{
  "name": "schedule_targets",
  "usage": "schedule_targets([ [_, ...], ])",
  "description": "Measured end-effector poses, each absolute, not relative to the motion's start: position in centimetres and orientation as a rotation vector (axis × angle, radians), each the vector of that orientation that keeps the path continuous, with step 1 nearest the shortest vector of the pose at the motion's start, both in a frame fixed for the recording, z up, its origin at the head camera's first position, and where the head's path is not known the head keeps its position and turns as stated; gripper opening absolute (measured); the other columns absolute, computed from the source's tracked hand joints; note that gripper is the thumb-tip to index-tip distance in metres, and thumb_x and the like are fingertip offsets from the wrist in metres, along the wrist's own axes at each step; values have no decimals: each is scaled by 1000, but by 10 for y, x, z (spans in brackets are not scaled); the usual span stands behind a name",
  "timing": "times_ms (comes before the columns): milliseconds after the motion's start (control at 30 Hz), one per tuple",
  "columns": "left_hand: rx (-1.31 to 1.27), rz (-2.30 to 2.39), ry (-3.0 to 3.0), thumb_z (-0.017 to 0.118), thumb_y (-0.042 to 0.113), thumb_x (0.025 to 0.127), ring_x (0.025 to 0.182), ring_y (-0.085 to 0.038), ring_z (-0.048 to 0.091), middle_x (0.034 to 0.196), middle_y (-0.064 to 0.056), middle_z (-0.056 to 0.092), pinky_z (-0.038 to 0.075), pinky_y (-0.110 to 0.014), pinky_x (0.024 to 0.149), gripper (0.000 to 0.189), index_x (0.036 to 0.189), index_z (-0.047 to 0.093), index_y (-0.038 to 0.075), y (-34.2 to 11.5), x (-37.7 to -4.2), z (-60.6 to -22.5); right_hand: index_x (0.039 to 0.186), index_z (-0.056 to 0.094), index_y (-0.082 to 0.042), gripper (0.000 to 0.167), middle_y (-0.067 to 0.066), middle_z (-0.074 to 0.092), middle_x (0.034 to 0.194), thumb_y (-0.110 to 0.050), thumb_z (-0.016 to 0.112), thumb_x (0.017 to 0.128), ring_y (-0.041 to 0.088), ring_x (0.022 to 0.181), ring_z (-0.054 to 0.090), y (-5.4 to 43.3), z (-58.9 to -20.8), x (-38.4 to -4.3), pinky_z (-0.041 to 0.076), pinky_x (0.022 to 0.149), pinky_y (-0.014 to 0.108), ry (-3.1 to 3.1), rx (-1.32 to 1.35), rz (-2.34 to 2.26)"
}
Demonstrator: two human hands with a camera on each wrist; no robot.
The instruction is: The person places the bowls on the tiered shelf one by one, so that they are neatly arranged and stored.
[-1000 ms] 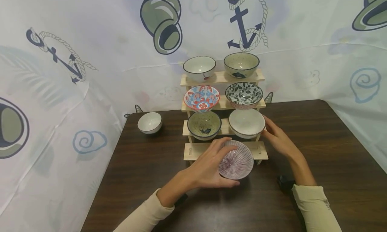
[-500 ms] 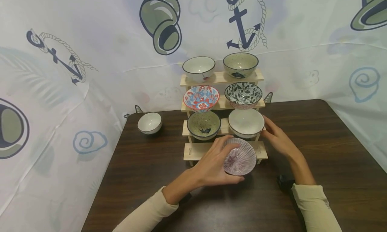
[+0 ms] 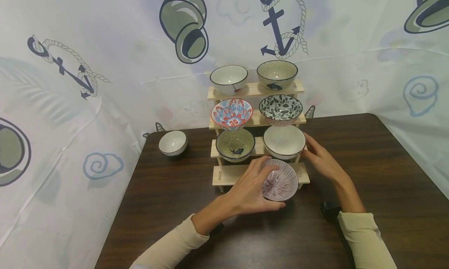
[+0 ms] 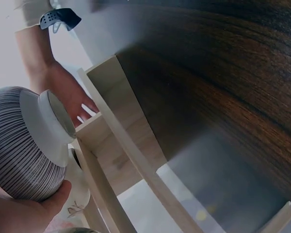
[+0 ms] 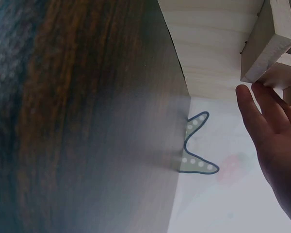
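My left hand [image 3: 250, 189] grips a bowl [image 3: 280, 180] with fine purple lines fanning over its inside, thumb along the near rim and fingers over the far rim. It is tilted towards me in front of the lowest shelf of a wooden tiered stand [image 3: 228, 176]. From the left wrist, the bowl's dark-striped outside and pale foot [image 4: 60, 116] show. My right hand [image 3: 324, 160] is at the stand's right side beside a white bowl [image 3: 285, 140]. In the right wrist view its fairly straight fingers [image 5: 262, 109] reach the wooden shelf end [image 5: 269, 48].
A speckled green bowl [image 3: 235, 145] shares the white bowl's shelf. Above sit a red-and-blue bowl [image 3: 232, 112], a black-leaf bowl [image 3: 280, 107], a white bowl [image 3: 228, 78] and a green bowl [image 3: 277, 75]. A small white bowl [image 3: 173, 143] stands left on the dark table [image 3: 158, 191].
My left hand has moved the purple-lined bowl right and slightly away from me, closer over the lowest shelf. My right hand has stayed at the stand's right side.
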State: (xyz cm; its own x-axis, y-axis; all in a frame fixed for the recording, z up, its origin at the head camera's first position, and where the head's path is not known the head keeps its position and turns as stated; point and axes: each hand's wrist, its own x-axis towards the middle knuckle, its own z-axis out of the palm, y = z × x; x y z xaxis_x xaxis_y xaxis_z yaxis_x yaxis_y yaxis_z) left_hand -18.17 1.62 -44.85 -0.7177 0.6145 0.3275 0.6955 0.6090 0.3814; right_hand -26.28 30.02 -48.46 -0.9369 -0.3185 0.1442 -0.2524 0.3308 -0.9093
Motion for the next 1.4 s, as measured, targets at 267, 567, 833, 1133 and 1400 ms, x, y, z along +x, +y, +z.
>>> schedule_targets([
  [267, -1084, -751, -2660, 89, 57, 70, 142, -25, 43, 155, -14, 41, 51, -41, 110, 88, 140, 52, 18, 22, -184, -454, 167, 17, -18, 69, 13, 20, 172, -22, 53, 108, 41, 159, 16, 301, -484, -263, 16, 124, 69, 2513, -529, -1695],
  [567, -1035, -770, -2678, 89, 58, 70, 141, -24, 44, 156, -12, 40, 49, -39, 111, 86, 138, 53, 19, 29, -186, -459, 167, 17, -19, 69, 13, 21, 172, -21, 53, 108, 39, 160, 16, 301, -484, -264, 16, 124, 68, 2501, -541, -1704],
  [833, -982, -781, -2704, 88, 59, 70, 141, -24, 44, 155, -12, 41, 49, -39, 112, 86, 138, 55, 19, 36, -187, -462, 167, 18, -20, 68, 12, 20, 173, -22, 53, 109, 39, 160, 15, 301, -484, -264, 15, 124, 69, 2502, -552, -1708],
  [1133, -921, -804, -2739, 88, 60, 70, 141, -23, 45, 155, -11, 41, 49, -39, 112, 85, 137, 55, 18, 42, -188, -462, 167, 19, -19, 67, 12, 21, 172, -20, 53, 108, 39, 160, 16, 301, -486, -266, 16, 124, 68, 2504, -565, -1720],
  [1400, -875, -830, -2745, 89, 58, 70, 138, -24, 46, 155, -10, 42, 50, -39, 110, 84, 135, 56, 17, 47, -189, -466, 167, 19, -17, 68, 13, 21, 172, -20, 53, 108, 40, 160, 16, 301, -486, -265, 15, 124, 69, 2517, -553, -1706],
])
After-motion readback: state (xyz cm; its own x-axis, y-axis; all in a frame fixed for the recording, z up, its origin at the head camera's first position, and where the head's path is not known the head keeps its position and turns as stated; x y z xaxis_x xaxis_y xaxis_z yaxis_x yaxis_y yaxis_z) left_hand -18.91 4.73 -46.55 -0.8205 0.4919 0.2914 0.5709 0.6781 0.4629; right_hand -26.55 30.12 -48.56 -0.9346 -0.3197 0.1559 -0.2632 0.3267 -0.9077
